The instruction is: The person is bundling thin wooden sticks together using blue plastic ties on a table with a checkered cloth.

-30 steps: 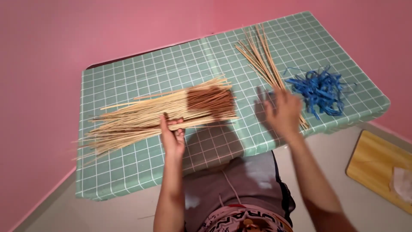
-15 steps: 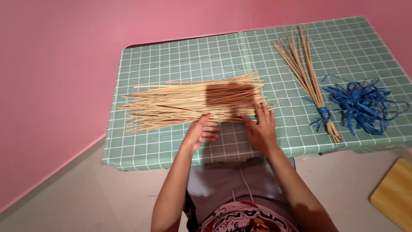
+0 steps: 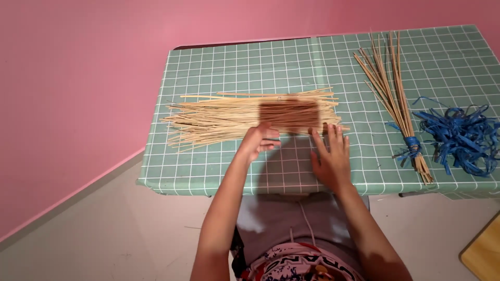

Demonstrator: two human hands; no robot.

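Pink wall (image 3: pixel 78 104) fills the left of the head view, meeting a pale floor (image 3: pixel 104 229) below. Next comes the table (image 3: pixel 219 62), covered in a green cloth with a white grid. On it lies a loose pile of thin tan sticks (image 3: pixel 219 117), laid roughly side to side, the left tips fanned and uneven, the right part crossed by a dark shadow.

Left hand (image 3: pixel 259 141) rests at the near edge of the pile, fingers curled loosely against the nearest sticks; whether any stick is actually pinched cannot be told. Right hand (image 3: pixel 330 156) lies flat on the cloth just beside the pile's right end, fingers spread, fingertips at or touching the outermost stick ends. The two hands are apart, each holding nothing visibly clamped.

Further right, well apart from the pile, lies a tied bundle of sticks (image 3: pixel 390 83), bound near its lower end with a blue strip (image 3: pixel 411 143) and fanning out toward the far edge. Just beside it sits a tangle of loose blue strips (image 3: pixel 461 138). A corner of a wooden board (image 3: pixel 484 255) shows on the floor at lower right.

Risks, as a judgement: the pile is unbound and lies close to the table's near edge, so a sideways push from either hand could roll sticks off onto the floor. Uneven ends may leave any gathered handful ragged, and thin sticks could snap if pressed flat.
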